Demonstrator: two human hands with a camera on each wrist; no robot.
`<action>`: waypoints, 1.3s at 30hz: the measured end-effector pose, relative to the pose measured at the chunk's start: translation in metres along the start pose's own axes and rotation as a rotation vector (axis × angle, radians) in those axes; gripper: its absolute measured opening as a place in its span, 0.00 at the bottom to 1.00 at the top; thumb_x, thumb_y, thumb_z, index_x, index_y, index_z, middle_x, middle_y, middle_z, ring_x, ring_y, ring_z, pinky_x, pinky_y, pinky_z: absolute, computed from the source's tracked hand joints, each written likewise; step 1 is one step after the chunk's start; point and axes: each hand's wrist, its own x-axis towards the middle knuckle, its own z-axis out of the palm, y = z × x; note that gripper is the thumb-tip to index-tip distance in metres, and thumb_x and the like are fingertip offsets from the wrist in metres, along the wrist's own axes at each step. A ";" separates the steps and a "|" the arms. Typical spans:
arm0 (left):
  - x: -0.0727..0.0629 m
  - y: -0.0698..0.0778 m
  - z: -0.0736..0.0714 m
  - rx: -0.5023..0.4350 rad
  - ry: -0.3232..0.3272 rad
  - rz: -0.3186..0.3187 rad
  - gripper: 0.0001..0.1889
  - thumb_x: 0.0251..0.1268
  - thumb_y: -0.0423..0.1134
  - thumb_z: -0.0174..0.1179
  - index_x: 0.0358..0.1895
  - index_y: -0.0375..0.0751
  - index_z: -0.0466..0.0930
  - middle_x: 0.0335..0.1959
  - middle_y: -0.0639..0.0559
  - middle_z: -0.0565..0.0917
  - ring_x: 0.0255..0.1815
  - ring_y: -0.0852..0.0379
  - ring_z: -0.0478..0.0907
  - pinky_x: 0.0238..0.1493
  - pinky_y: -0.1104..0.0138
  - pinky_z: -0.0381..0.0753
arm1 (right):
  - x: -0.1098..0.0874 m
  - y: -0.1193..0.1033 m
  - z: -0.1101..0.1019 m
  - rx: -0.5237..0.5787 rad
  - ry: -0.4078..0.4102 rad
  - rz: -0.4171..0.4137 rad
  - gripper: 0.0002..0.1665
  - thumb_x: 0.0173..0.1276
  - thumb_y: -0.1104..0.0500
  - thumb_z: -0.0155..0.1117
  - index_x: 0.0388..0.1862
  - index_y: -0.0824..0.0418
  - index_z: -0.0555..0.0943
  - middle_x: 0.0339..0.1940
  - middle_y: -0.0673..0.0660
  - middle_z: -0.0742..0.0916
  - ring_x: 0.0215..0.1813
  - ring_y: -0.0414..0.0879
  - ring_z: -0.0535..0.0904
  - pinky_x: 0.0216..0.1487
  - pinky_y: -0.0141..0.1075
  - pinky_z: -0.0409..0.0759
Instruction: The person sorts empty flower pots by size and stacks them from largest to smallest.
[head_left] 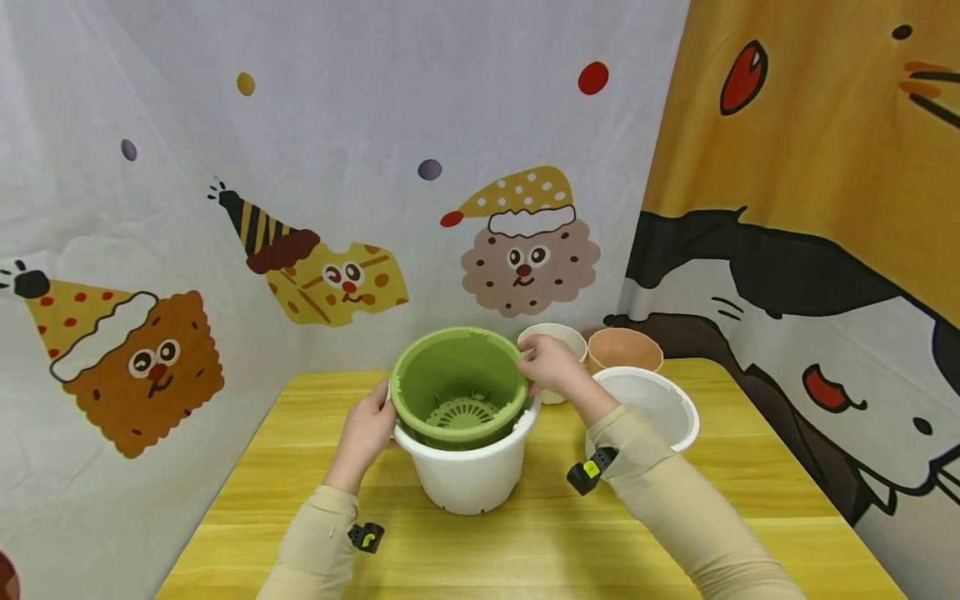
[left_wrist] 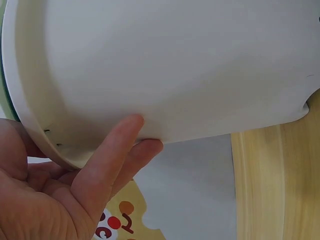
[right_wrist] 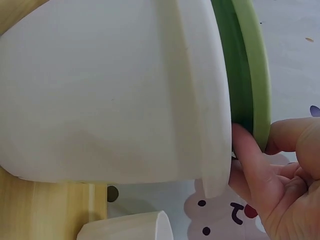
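The inner pot point(head_left: 450, 367) was green, the outer pot point(head_left: 468, 479) white, the desk point(head_left: 247, 500) yellow wood-grained, and the sleeves point(head_left: 690, 508) beige.

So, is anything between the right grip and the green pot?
Nothing visible is: the right grip pinches the rim of the green pot directly, just above the rim of the white pot.

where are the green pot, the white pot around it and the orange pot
green pot point(head_left: 459, 372): head view, on its inner wall
white pot point(head_left: 471, 481): head view, on its outer front wall
orange pot point(head_left: 625, 350): head view, on its inner wall
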 end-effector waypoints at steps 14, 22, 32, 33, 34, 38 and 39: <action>-0.001 0.000 0.000 0.006 -0.002 -0.008 0.29 0.79 0.44 0.44 0.78 0.40 0.55 0.73 0.33 0.62 0.38 0.46 0.83 0.34 0.56 0.89 | -0.001 0.003 -0.001 -0.042 0.017 -0.013 0.20 0.66 0.65 0.64 0.55 0.74 0.78 0.44 0.68 0.86 0.30 0.50 0.86 0.31 0.35 0.88; -0.003 0.003 0.001 0.010 0.003 -0.009 0.29 0.79 0.44 0.43 0.78 0.39 0.55 0.73 0.33 0.63 0.38 0.47 0.83 0.32 0.58 0.89 | 0.000 0.005 0.000 -0.052 0.032 -0.018 0.20 0.66 0.65 0.63 0.55 0.73 0.79 0.45 0.68 0.86 0.27 0.48 0.85 0.31 0.35 0.87; -0.003 0.003 0.002 0.008 0.000 -0.014 0.28 0.80 0.45 0.41 0.78 0.41 0.55 0.72 0.33 0.64 0.39 0.46 0.82 0.35 0.54 0.89 | -0.001 0.003 0.001 -0.077 0.045 -0.029 0.20 0.65 0.66 0.63 0.55 0.73 0.78 0.45 0.69 0.86 0.29 0.49 0.86 0.30 0.34 0.87; -0.003 0.003 0.002 0.008 0.001 -0.012 0.28 0.80 0.45 0.41 0.78 0.41 0.56 0.72 0.33 0.64 0.38 0.46 0.82 0.34 0.54 0.89 | -0.002 0.002 0.001 -0.085 0.046 -0.030 0.20 0.65 0.66 0.62 0.55 0.74 0.78 0.45 0.69 0.86 0.29 0.49 0.86 0.30 0.34 0.87; -0.003 0.003 0.002 0.008 0.003 -0.009 0.28 0.80 0.45 0.41 0.78 0.41 0.56 0.72 0.33 0.65 0.38 0.46 0.82 0.34 0.55 0.89 | -0.002 0.002 0.001 -0.096 0.046 -0.034 0.21 0.65 0.65 0.62 0.56 0.74 0.78 0.45 0.68 0.86 0.29 0.49 0.86 0.30 0.34 0.87; -0.003 0.002 0.001 0.006 0.006 -0.003 0.27 0.80 0.45 0.41 0.77 0.40 0.58 0.69 0.32 0.68 0.36 0.47 0.82 0.31 0.58 0.89 | -0.003 0.000 0.001 -0.137 0.046 -0.049 0.22 0.66 0.65 0.62 0.57 0.74 0.77 0.45 0.68 0.87 0.29 0.48 0.86 0.31 0.34 0.87; -0.002 0.002 0.001 0.004 0.005 -0.003 0.27 0.80 0.45 0.41 0.77 0.40 0.59 0.69 0.32 0.68 0.36 0.47 0.82 0.31 0.58 0.89 | -0.003 0.000 0.001 -0.141 0.045 -0.051 0.22 0.66 0.65 0.63 0.58 0.74 0.77 0.45 0.68 0.87 0.29 0.48 0.86 0.31 0.33 0.87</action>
